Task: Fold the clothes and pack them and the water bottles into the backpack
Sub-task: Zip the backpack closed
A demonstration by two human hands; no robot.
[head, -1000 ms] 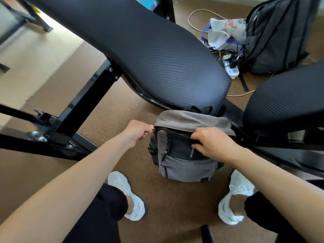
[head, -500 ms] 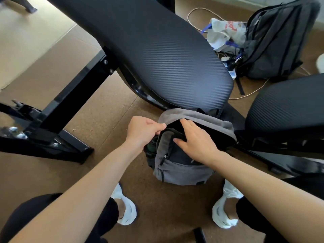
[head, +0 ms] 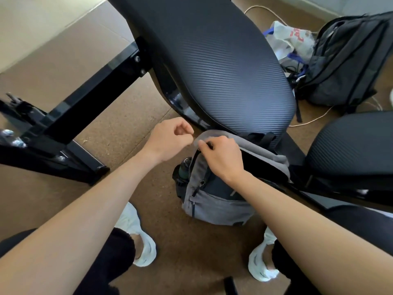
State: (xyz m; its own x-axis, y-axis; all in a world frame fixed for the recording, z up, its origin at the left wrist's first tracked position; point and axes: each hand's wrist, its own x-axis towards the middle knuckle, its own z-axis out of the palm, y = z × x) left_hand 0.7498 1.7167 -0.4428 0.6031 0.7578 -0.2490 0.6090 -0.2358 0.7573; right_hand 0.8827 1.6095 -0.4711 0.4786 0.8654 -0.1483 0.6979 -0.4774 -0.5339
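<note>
Bright, even daylight fills the room, brightest on the pale floor (head: 32,28) at the top left corner. The black bench pad (head: 223,60) carries a soft bluish sheen. Shadows under the bench are soft. Wide-angle distortion bows the forearms and frame at the edges; the far right backpack (head: 344,60) is slightly blurred.

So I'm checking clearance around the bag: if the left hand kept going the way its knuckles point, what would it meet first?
Probably the grey backpack's top flap, just past the left hand; depth is hard to judge.
</note>
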